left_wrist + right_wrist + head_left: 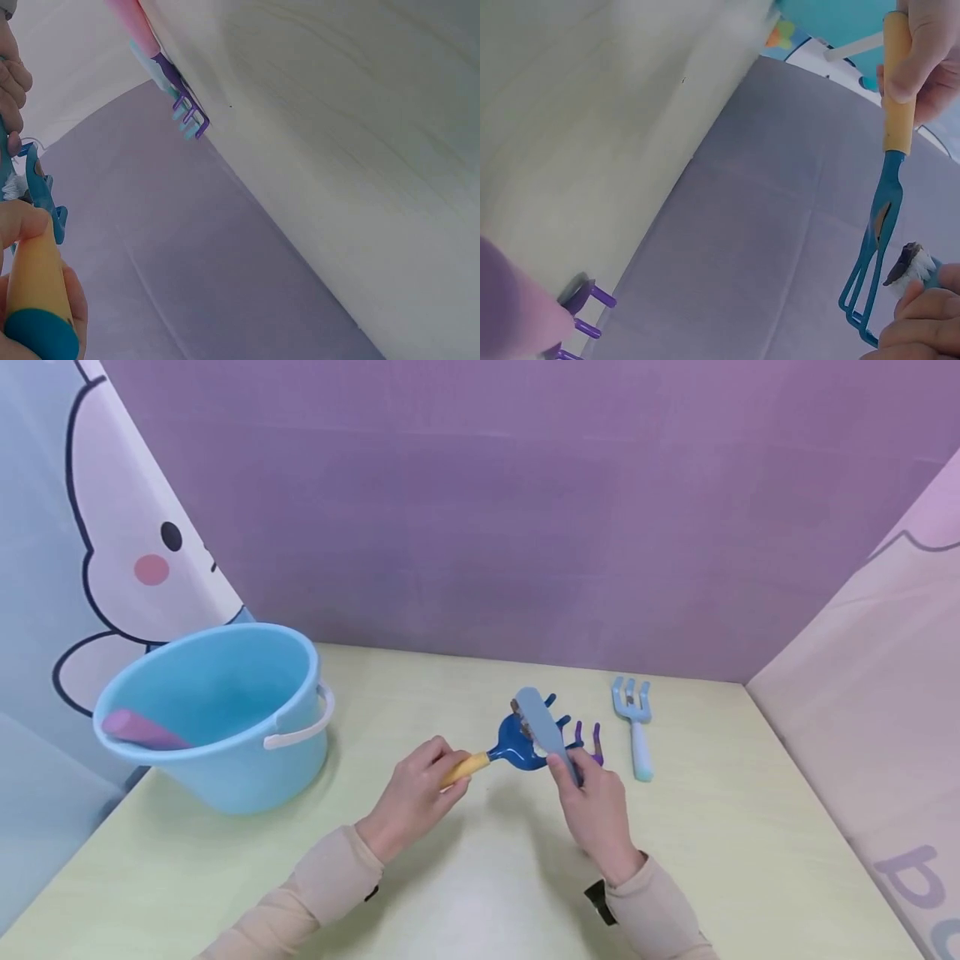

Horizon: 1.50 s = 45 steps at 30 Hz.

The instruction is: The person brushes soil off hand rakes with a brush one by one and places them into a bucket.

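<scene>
Left hand [420,789]: fingers closed around the yellow handle of a blue rake [513,752], held above the table [465,902]. Right hand [596,806]: fingers closed around a brush [546,727], bristles brown-stained, at the rake's head; contact cannot be confirmed. A brown patch marks the rake. Just beyond the right hand: a purple rake [597,753], partly hidden. Farther right: a light-blue fork [640,747]. Far left: a blue bucket [258,777] containing a purple object [146,729].
</scene>
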Each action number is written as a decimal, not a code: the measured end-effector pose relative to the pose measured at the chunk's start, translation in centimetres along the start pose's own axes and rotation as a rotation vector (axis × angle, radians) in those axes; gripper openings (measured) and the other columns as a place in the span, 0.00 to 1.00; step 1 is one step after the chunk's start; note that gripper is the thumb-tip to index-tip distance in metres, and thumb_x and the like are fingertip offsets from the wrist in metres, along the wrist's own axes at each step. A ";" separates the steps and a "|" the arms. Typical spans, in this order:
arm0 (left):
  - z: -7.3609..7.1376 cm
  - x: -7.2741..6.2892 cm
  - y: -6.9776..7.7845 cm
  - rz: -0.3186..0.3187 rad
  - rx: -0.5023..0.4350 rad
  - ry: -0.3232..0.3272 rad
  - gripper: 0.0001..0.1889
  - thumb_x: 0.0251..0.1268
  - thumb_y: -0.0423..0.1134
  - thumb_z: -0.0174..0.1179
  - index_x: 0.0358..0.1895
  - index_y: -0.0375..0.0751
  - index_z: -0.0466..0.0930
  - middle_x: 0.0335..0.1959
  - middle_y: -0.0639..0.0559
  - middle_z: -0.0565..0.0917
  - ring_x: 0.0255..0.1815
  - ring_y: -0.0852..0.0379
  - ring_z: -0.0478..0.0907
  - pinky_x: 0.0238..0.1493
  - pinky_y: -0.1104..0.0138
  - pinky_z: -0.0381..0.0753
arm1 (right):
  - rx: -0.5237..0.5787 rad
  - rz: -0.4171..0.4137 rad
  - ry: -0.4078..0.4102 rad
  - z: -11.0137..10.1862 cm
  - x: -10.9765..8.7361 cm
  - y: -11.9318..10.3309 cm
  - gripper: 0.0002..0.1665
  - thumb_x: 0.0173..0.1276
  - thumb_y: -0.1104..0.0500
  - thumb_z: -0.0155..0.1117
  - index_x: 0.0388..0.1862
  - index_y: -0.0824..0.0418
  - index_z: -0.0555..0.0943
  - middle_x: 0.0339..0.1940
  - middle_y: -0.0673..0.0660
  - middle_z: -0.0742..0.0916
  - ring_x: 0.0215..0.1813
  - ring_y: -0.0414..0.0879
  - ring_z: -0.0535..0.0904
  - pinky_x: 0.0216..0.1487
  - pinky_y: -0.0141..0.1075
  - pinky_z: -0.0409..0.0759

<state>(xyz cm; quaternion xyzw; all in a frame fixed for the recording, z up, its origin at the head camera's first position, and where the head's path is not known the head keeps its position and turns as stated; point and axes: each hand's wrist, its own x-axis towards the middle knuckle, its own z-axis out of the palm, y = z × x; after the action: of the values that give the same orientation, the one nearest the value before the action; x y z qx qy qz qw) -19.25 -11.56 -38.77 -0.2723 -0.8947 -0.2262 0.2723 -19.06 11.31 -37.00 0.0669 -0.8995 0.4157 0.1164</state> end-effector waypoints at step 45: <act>0.0 0.1 -2.7 -0.859 -1.067 -0.245 0.19 0.63 0.40 0.55 0.55 0.34 0.74 0.35 0.50 0.79 0.37 0.55 0.73 0.39 0.66 0.72 | 0.128 -0.173 0.180 -1.3 -1.8 0.3 0.06 0.64 0.61 0.59 0.31 0.63 0.80 0.12 0.47 0.70 0.13 0.33 0.60 0.16 0.28 0.60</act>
<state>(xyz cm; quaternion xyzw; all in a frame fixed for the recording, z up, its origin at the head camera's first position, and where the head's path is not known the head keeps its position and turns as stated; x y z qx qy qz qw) -20.98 -13.57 -39.48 -0.0143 -0.7141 -0.6903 -0.1153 -17.20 12.51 -36.91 0.1139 -0.8480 0.4649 0.2277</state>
